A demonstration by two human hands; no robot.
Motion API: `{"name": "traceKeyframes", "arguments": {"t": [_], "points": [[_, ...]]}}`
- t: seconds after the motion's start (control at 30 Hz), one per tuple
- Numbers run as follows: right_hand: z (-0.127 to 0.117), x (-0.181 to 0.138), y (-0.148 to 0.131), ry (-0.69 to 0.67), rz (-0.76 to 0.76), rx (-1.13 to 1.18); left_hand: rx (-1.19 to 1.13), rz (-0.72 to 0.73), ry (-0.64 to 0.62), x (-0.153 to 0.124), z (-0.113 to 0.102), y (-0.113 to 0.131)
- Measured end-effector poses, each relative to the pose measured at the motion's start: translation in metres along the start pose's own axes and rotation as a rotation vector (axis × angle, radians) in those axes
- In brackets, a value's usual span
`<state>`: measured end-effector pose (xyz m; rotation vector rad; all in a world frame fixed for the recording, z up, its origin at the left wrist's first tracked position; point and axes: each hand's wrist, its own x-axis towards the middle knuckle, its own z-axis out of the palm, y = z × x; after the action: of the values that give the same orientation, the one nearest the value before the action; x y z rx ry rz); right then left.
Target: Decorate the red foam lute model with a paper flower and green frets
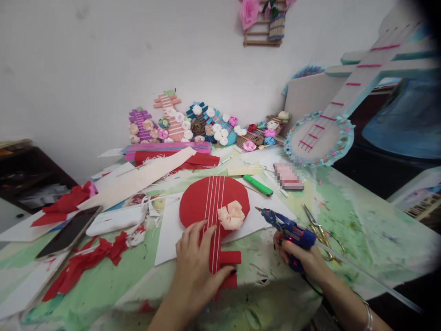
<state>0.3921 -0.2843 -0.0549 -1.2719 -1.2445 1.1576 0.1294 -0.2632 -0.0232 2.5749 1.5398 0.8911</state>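
Observation:
A red toy lute (193,202) with a round body and white strings lies in front of me on white paper. A pale peach crepe-paper flower (231,215) sits on the right of its body. My left hand (196,257) holds the lute at its neck, fingers across the strings and thumb by the red pegs. To the right, my right hand (299,257) is closed round the grip of a blue glue gun (289,230). Its nozzle points left toward the flower, apart from it. A long clear glue stick (372,276) sticks out of its back.
Gold-handled scissors (322,236) lie beside the glue gun. A green marker (257,185) and a phone (288,176) lie behind. Red crepe paper (93,262), a dark phone (69,232) and a white case (115,220) are leftward. Decorated lutes (172,119) line the wall; a large one (320,138) stands right.

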Motion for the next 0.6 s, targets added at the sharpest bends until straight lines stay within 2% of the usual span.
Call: {"name": "traceKeyframes", "arguments": {"t": [0.13, 0.2, 0.23, 0.4, 0.5, 0.6], "points": [[-0.002, 0.002, -0.007, 0.061, -0.028, -0.127, -0.167, 0.054, -0.031, 0.034, -0.014, -0.007], [-0.006, 0.003, -0.009, 0.108, -0.061, -0.252, -0.199, 0.03, 0.009, 0.056, -0.015, -0.013], [-0.009, 0.004, -0.01, 0.152, -0.081, -0.341, -0.216, 0.032, -0.016, 0.067, -0.014, -0.016], [-0.041, 0.007, -0.016, 0.462, -0.226, -0.845, -0.419, 0.053, -0.307, 0.115, -0.002, -0.024], [-0.071, 0.009, -0.024, 0.492, -0.218, -1.129, -0.515, 0.079, -0.524, 0.134, 0.004, -0.023], [-0.105, 0.013, -0.032, 0.46, -0.039, -1.372, -0.567, 0.076, -0.711, 0.148, 0.008, -0.022]]}}
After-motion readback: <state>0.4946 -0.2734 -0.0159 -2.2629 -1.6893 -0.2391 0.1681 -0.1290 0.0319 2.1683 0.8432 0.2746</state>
